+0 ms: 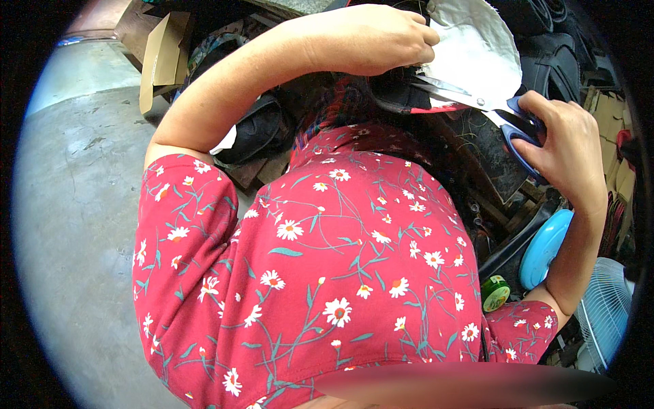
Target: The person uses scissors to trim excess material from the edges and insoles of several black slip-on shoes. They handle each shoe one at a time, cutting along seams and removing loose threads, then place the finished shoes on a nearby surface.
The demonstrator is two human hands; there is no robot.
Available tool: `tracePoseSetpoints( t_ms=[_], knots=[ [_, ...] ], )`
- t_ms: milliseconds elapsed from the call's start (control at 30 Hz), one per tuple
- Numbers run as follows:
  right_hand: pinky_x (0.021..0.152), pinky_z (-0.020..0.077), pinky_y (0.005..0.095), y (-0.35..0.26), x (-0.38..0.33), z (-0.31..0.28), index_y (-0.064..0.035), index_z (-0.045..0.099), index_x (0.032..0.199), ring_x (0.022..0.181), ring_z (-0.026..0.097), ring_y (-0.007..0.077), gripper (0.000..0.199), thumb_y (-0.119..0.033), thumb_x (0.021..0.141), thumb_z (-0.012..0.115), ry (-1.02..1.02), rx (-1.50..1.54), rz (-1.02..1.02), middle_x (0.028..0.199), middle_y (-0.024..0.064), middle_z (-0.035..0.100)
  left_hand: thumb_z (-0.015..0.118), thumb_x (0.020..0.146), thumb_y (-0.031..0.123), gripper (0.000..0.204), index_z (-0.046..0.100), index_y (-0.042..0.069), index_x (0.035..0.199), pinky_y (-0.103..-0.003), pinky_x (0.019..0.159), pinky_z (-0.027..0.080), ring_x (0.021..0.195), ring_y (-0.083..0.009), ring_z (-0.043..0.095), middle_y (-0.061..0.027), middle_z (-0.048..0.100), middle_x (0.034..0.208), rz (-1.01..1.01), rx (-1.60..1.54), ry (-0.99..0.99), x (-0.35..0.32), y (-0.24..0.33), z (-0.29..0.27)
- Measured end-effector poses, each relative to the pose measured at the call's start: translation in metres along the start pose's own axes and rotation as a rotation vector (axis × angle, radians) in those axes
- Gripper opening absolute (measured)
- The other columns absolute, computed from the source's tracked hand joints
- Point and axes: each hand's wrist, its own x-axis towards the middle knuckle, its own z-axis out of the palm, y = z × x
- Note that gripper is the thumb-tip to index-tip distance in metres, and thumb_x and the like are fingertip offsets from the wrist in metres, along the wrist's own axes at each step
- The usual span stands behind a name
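My left hand [381, 37] is closed on the edge of a white fabric piece [470, 51] and a dark fabric piece [402, 92] beneath it, near the top middle. My right hand [569, 140] grips blue-handled scissors [501, 112], whose steel blades point left and lie against the lower edge of the white fabric. Both arms reach over my red flowered dress [327, 259], which fills the middle of the view.
Black material pieces [552, 58] are heaped at the top right. A cardboard box [160, 58] stands at the top left beside grey concrete floor [75, 204]. A light blue round lid [545, 249], a green-capped jar [495, 293] and a fan grille [606, 307] lie at the right.
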Motion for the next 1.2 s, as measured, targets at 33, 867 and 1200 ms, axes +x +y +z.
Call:
tracePoseSetpoints(
  t_ms=[33,867,1200],
  knots=[
    [0.079,0.0517,0.0438,-0.001,0.002,0.001,-0.0079,0.069,0.1,0.085,0.068,0.035,0.036,-0.025,0.071,0.08,0.006,-0.008,-0.012,0.087,0.0172,0.071,0.06,0.081,0.012,0.013,0.061,0.0,0.085,-0.038,0.082,0.051,0.097,-0.0308,0.058,-0.0145,0.059,0.095,-0.017,-0.032,-0.003,-0.001,0.001,-0.002],
    [0.076,0.0502,0.0452,-0.006,0.005,-0.005,-0.0088,0.07,0.098,0.079,0.067,0.0347,0.036,-0.025,0.069,0.083,0.05,-0.125,-0.094,0.078,0.0156,0.068,0.062,0.076,0.015,0.017,0.065,0.001,0.085,-0.042,0.081,0.051,0.101,-0.0293,0.056,-0.0115,0.058,0.101,-0.039,0.005,-0.012,-0.003,0.012,0.004],
    [0.074,0.0519,0.0457,-0.009,0.016,0.011,-0.0072,0.07,0.094,0.078,0.068,0.0355,0.034,-0.027,0.069,0.082,0.11,-0.045,-0.156,0.077,0.0168,0.069,0.066,0.073,0.023,0.016,0.067,0.007,0.072,-0.037,0.077,0.048,0.1,-0.0244,0.052,-0.007,0.056,0.099,0.037,0.176,-0.088,0.0,0.007,0.007]
  ],
)
